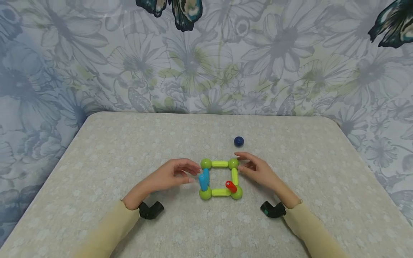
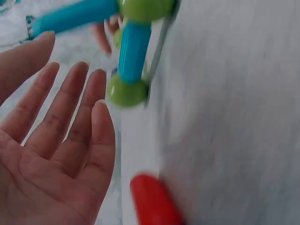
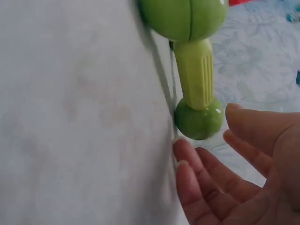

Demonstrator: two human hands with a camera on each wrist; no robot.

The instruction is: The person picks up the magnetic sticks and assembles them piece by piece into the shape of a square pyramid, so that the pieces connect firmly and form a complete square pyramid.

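A square frame of green balls (image 1: 205, 194) and short rods lies on the table. Three of its sides are yellow-green rods (image 1: 221, 192); the left side is a blue rod (image 1: 207, 175). Another blue rod (image 1: 202, 182) rises from the near left ball, and a red rod (image 1: 231, 186) from the near right one. Left of the frame, my left hand (image 1: 174, 173) hovers with loosely bent fingers, holding nothing. My right hand (image 1: 258, 172) is around the far right ball (image 1: 233, 163); in the right wrist view its thumb stands slightly apart from a green ball (image 3: 199, 119).
A dark blue ball (image 1: 238, 141) sits alone behind the frame. A red rounded piece (image 2: 154, 201) shows at the bottom of the left wrist view. The cloth-covered table (image 1: 129, 136) ends at a flowered backdrop (image 1: 193, 71). Black wrist devices (image 1: 151, 210) are strapped near both cuffs.
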